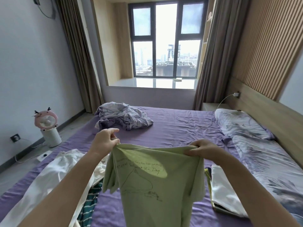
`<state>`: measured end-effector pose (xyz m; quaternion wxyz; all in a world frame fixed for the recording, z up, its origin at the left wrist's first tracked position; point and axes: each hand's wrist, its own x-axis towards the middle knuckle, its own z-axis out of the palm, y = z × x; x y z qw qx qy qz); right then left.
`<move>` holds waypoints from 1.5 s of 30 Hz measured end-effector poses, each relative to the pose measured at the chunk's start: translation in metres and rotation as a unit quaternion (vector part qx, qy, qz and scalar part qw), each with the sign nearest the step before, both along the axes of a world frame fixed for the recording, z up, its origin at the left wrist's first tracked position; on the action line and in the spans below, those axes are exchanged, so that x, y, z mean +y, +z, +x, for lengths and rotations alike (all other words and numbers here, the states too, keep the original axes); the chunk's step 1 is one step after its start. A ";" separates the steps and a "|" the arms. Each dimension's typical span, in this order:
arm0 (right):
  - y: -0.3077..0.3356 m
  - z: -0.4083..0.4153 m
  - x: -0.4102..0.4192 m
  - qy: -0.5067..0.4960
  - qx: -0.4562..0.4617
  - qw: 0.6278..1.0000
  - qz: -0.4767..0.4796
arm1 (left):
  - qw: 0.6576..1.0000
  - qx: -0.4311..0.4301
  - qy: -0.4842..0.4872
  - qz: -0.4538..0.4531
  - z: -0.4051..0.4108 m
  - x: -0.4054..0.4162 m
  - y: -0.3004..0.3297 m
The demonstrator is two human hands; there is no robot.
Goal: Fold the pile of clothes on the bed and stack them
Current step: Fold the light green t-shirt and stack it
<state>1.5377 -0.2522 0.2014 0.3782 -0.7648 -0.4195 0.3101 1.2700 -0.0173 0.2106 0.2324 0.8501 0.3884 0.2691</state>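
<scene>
- A pale green T-shirt (pixel 154 182) is hanging in the air over the near middle of the bed (pixel 180 128), stretched across its top edge and drooping below, with dark handwritten lettering and a line drawing showing on the cloth.
- The left hand (pixel 105 141) is pinching the shirt's upper left corner, thumb and fingers pressed together on the fabric.
- The right hand (pixel 201 149) is gripping the upper right corner, fingers curled shut over a bunched fold of the cloth.
- To the left of the shirt, a heap of white garments (pixel 62 171) is lying on the purple sheet, with a green striped garment (pixel 89 203) partly under its near edge.
- To the right, a folded stack (pixel 224 192) with a white piece on top is resting on the bed.
- Farther off, a crumpled lilac patterned cover (pixel 121 117) is lying near the bed's far edge, and a patterned pillow (pixel 239 125) is sitting by the wooden headboard on the right.
- A pink fan (pixel 46 125) is standing on the floor at left.
</scene>
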 end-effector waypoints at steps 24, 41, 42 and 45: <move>0.004 -0.016 -0.005 0.127 0.138 0.971 -0.148 | 0.976 -0.021 0.063 -0.209 -0.029 -0.004 -0.034; 0.009 -0.020 -0.010 0.101 0.195 0.974 -0.053 | 0.956 -0.197 -0.023 -0.216 -0.018 0.005 -0.002; 0.009 -0.016 -0.010 0.073 0.175 0.981 -0.031 | 0.956 -0.185 -0.037 -0.224 -0.021 0.006 0.003; 0.012 -0.006 -0.013 0.035 0.045 0.998 -0.029 | 0.951 -0.136 -0.096 -0.261 -0.030 0.007 0.019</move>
